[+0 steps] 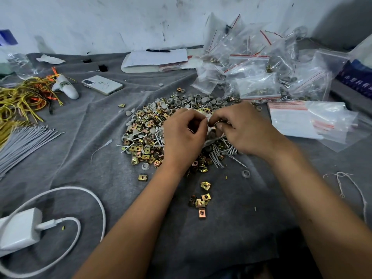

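left hand [184, 135]: fingers curled, thumb and forefinger pinching the left edge of the small clear bag [210, 117].
right hand [243, 127]: fingers curled, pinching the bag's right edge. A small metal bit shows at its fingertips, kind unclear.
small clear bag: held between both hands, touching both and mostly hidden by the fingers. It sits just above the pile, and its contents can't be made out.
pile [149, 135]: brass clips, screws and grey caps, directly under both hands and spreading left of the left hand.
loose clips [202, 200]: a small cluster between the two forearms, nearer the person than the hands.
filled bags [257, 77]: heaped beyond the right hand, toward the wall.
empty bags [291, 119]: flat stack just right of the right hand.
phone [102, 84]: face down, well beyond and left of the left hand.
cable ties [22, 141]: grey bundle, far left of the left hand.
charger [20, 228]: white, with its cable looped, left of the left forearm.
counter [100, 168]: covered in grey cloth.
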`<state>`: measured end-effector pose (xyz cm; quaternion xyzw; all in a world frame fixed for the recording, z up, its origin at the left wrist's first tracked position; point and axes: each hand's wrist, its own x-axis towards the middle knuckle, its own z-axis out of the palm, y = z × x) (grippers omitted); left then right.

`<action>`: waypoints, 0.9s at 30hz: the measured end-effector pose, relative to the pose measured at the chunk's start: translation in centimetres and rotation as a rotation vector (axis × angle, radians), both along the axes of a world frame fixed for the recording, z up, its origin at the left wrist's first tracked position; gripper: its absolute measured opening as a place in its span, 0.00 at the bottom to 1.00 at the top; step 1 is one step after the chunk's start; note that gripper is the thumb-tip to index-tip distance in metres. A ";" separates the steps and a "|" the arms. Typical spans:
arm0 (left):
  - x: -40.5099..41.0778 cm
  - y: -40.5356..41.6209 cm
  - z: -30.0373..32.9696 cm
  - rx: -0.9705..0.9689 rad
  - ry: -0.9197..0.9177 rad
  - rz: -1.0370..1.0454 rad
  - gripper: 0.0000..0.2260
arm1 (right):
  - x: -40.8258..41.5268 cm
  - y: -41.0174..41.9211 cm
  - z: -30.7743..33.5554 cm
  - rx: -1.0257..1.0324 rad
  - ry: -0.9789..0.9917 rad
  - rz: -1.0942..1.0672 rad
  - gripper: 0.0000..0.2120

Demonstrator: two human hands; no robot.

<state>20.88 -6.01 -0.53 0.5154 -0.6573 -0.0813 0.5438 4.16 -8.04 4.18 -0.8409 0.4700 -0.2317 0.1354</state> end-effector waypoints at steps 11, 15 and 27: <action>0.0 -0.3 -0.3 -0.030 -0.005 -0.021 0.01 | 0.8 0.2 -0.8 -0.009 -0.183 -0.056 0.05; 0.1 -0.4 -0.4 -0.017 0.019 -0.060 0.05 | 1.0 0.1 -0.8 0.026 -0.344 -0.085 0.04; 0.7 -0.6 -0.2 0.053 0.006 -0.168 0.09 | 0.4 0.1 -0.5 0.158 -0.459 -0.101 0.08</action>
